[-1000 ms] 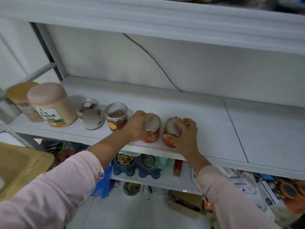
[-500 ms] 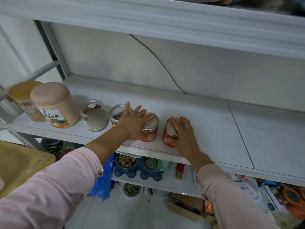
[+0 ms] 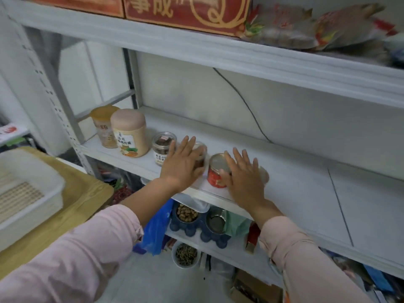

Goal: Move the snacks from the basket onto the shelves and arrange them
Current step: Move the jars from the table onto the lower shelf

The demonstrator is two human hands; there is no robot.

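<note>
- Shelf (image 3: 295, 193): white, middle level, carrying the jars and cans listed here.
- Left grip (image 3: 182, 165): bare hand with fingers straight and spread apart, clamping nothing. The palm is lying against a clear jar (image 3: 202, 153) of brown snacks, which is mostly hidden behind it.
- Right grip (image 3: 244, 173): bare hand with fingers straight and apart, holding nothing. The thumb is touching the side of the red can.
- Red can (image 3: 215, 173): silver lid, standing upright between the two grips. Its label is too blurred to read.
- Second can (image 3: 265, 174): showing only an edge past the right side of the right grip.
- Small jar (image 3: 162, 147): standing just left of the left grip, with dark pieces inside. The print on its white label is too small to read.
- Beige-lidded jar (image 3: 129, 133): standing further left. The label is showing Chinese characters over an orange picture, not clearly legible.
- Yellow-lidded jar (image 3: 103, 125): standing just beside and behind the beige-lidded one. Its writing is blurred.
- Basket (image 3: 32, 193): white plastic, sitting on the wooden tabletop (image 3: 87, 193), well left of and below the left grip.
- Red box (image 3: 185, 9): lying on the shelf above both grips, showing the gold characters "事成".
</note>
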